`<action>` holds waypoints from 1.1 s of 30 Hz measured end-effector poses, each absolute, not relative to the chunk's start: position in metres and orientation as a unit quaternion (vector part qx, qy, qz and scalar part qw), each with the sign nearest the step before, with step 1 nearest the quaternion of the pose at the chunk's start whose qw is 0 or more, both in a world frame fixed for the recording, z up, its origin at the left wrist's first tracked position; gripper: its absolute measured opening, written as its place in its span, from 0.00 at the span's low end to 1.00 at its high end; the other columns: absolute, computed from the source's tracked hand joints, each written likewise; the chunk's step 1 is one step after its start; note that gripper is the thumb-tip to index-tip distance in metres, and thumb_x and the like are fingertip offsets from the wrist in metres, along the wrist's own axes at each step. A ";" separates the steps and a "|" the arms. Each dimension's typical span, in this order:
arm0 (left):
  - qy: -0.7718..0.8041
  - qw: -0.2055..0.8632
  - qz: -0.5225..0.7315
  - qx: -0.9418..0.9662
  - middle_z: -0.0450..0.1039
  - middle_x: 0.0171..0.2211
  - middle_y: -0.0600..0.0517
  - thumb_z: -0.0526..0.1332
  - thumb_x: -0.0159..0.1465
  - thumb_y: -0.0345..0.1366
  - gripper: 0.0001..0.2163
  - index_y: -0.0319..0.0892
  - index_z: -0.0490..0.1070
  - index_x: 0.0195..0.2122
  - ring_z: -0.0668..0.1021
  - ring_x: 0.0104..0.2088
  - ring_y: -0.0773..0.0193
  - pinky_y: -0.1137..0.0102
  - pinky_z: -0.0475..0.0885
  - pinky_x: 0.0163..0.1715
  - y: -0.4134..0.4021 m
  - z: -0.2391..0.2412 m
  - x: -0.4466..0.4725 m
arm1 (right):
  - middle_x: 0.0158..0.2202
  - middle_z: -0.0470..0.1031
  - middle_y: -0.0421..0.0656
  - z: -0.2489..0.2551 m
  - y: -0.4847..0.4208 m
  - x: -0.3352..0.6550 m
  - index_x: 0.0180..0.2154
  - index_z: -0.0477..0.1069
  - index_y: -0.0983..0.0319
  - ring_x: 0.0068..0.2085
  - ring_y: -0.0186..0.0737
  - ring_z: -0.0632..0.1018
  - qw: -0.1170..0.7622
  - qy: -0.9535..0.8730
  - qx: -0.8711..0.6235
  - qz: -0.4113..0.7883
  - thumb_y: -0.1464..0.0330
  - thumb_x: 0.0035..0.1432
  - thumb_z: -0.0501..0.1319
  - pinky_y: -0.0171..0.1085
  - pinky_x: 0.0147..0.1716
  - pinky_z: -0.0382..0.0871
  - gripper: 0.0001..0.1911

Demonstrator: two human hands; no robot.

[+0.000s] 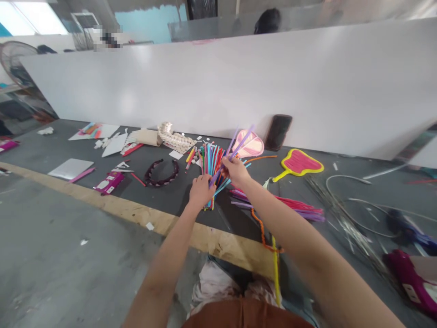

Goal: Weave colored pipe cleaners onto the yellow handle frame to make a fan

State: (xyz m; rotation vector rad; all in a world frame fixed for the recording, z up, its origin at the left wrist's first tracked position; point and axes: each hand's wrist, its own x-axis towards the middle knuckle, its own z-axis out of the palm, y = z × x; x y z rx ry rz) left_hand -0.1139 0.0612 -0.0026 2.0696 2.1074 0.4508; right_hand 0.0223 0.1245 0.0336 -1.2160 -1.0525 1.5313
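Over a bundle of multicoloured pipe cleaners (210,154) on the dark table, my two hands hold purple pipe cleaners (246,137). My right hand (236,171) pinches them around the middle, and their upper ends stick out past its fingers. Lower down, my left hand (201,192) has its fingers closed around the lower ends, beside the bundle. How many purple stems there are is hard to tell. Beneath my right forearm lie more red and purple pipe cleaners (300,207). An orange twisted pipe cleaner (260,224) hangs over the table's front edge.
A phone (279,132) leans on the white partition (218,82). Nearby lie a pink-and-yellow fan shape (302,162) and a pale pink piece (251,143). Leftward are a dark braided headband (162,182) and a purple packet (109,183). Thin wires (351,223) spread at right.
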 end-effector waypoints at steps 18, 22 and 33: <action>0.656 -0.031 0.299 0.692 0.71 0.48 0.41 0.57 0.62 0.35 0.11 0.41 0.68 0.46 0.71 0.52 0.50 0.56 0.65 0.55 0.066 0.033 -0.107 | 0.40 0.79 0.50 0.091 0.104 0.201 0.42 0.76 0.61 0.42 0.48 0.79 -0.041 -0.759 -0.649 0.039 0.64 0.65 0.56 0.39 0.38 0.70 0.12; 0.571 -0.072 0.383 0.723 0.72 0.44 0.44 0.57 0.63 0.33 0.08 0.42 0.68 0.43 0.72 0.51 0.52 0.58 0.66 0.54 0.054 0.041 -0.069 | 0.44 0.78 0.51 0.053 0.094 0.194 0.43 0.77 0.61 0.44 0.46 0.79 -0.071 -0.781 -0.616 0.065 0.62 0.66 0.54 0.38 0.39 0.70 0.15; 0.542 -0.051 0.239 0.804 0.73 0.54 0.47 0.59 0.65 0.34 0.11 0.50 0.73 0.49 0.68 0.57 0.47 0.49 0.57 0.56 0.052 0.037 0.011 | 0.40 0.79 0.47 0.033 0.082 0.201 0.42 0.75 0.60 0.44 0.42 0.74 0.048 -0.826 -0.562 0.014 0.66 0.67 0.52 0.36 0.38 0.61 0.13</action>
